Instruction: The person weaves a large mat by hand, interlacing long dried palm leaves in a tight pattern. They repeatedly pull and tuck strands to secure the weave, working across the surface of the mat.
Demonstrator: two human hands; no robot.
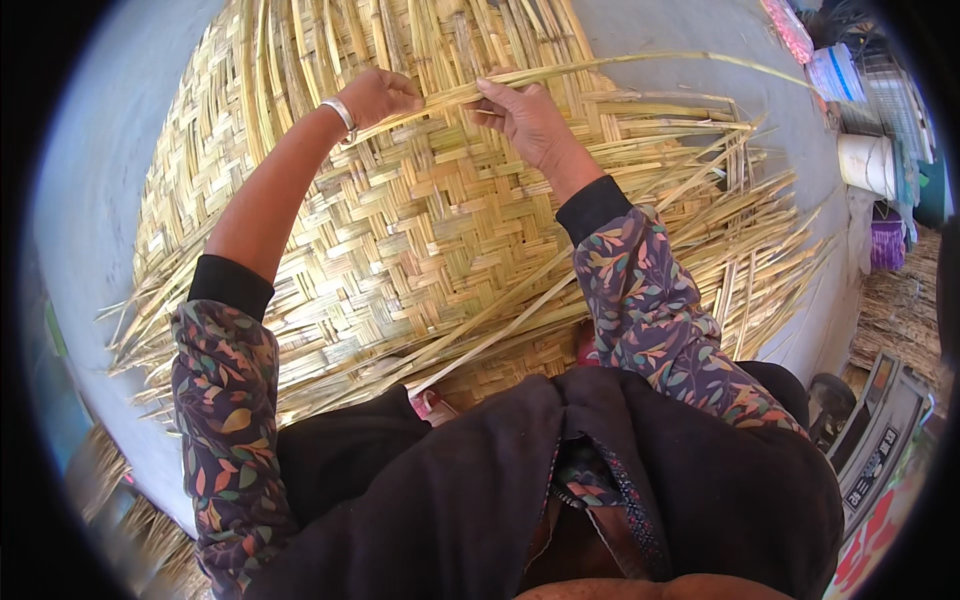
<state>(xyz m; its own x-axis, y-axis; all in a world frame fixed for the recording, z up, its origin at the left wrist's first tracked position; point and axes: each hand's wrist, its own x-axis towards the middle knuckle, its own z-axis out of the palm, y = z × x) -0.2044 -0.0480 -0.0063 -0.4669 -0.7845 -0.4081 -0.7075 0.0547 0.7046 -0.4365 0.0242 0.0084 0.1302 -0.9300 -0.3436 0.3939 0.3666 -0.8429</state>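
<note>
A long yellow-green reed strip [640, 57] stretches across the top of the view, its far end bending down toward the right. My left hand [378, 98], with a silver bangle at the wrist, has its fingers closed on the strip. A short way to the right, my right hand [522, 118] pinches the same strip between thumb and fingers. Both hands are over a woven reed mat [400, 225] lying on the floor, with a zigzag weave. Long unwoven reed ends [745, 235] fan out from its right side, and more strips run up past its far edge.
Around the mat is a grey floor [660, 25]. Along the right stand a white bucket [866, 165], a blue-and-white tub [835, 73] and a purple container [887, 242]. Below them are a straw heap [900, 305] and a vehicle's bumper [880, 440]. More straw lies at the lower left.
</note>
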